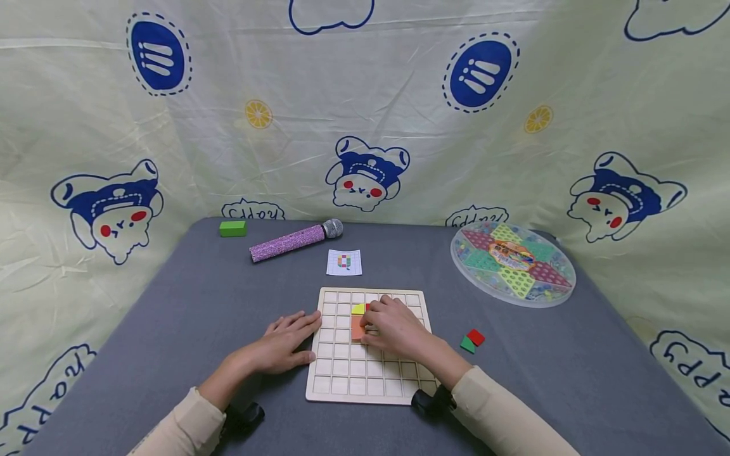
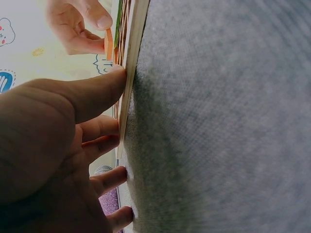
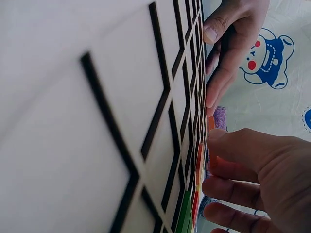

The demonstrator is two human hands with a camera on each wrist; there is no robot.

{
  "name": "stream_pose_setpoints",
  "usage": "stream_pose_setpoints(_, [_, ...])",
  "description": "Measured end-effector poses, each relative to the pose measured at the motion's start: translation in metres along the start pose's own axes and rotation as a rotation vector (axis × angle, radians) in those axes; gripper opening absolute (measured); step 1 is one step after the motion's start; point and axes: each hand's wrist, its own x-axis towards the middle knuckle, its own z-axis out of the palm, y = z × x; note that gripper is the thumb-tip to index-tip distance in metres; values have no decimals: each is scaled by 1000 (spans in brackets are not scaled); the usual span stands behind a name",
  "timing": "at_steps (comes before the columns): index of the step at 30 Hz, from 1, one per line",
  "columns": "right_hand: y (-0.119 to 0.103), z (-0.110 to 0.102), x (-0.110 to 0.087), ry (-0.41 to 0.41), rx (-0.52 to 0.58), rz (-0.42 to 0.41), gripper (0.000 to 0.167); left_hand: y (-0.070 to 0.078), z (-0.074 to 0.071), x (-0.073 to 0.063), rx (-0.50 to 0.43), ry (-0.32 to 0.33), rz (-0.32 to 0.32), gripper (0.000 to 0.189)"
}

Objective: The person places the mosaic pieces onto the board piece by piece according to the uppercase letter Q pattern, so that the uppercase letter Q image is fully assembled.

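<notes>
A pale wooden grid board lies on the table. My left hand rests at its left edge, thumb and fingers extended, the thumb touching the rim. Over the upper middle of the board, my right hand pinches an orange tile between thumb and fingers, on edge in the left wrist view. Beside those fingers, a yellow tile and a partly covered red tile sit in the grid. Green tiles also show on the board in the right wrist view; the right hand hides them from above.
A loose red tile and green tile lie right of the board. Behind it is a card with a coloured pattern. Farther off are a purple glitter microphone, a green block and a round patterned game case.
</notes>
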Motion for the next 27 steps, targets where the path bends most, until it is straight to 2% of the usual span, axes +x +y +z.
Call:
stream_pose_setpoints(12, [0,1,1,-17,3,4,14,1,-1,-1,-8,-2,-12,66])
stream_pose_setpoints(18, [-1,2,3,-52,8,14,14,2,0,0,-8,-5,-16,66])
stream_pose_setpoints(27, [-2,2,3,-44,8,5,12,1,1,0,-3,-6,-13,66])
